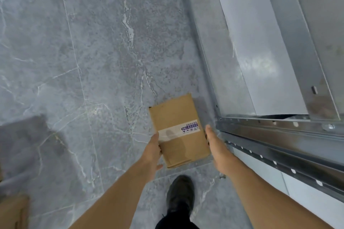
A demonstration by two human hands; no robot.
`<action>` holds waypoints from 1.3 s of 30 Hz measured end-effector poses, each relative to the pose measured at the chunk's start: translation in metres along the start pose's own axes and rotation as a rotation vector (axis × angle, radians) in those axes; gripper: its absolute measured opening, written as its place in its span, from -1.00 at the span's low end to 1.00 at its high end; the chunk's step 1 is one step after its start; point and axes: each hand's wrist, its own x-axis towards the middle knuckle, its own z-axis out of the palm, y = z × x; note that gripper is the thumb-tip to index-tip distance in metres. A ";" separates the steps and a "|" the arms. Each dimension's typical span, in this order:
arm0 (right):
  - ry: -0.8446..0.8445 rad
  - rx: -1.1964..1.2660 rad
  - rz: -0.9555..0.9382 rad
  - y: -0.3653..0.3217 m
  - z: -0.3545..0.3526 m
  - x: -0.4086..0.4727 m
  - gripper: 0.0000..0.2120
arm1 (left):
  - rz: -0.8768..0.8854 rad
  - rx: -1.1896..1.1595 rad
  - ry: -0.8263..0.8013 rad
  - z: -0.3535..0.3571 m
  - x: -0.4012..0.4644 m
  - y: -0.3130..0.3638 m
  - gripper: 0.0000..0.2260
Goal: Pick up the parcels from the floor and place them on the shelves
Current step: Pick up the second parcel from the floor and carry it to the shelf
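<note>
I've got my left hand [154, 149] and right hand [214, 145] spread wide, flanking the box [178, 130] on the floor beside the shelf [279, 130], and with just flat palms squeezing I reckon it'll slip, or clip that rail.

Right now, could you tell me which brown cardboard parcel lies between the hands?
The taped brown cardboard parcel beside the metal shelf; the other parcel sits at the lower-left edge.

A box [178, 130] lay on the floor [96, 52], left of the shelf [279, 130], between two hands, with a shoe [180, 194] behind it.
</note>
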 end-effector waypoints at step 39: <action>-0.162 0.411 -1.060 -0.022 0.148 -0.854 0.01 | 1.329 0.330 -0.226 -0.288 -0.845 0.000 -0.73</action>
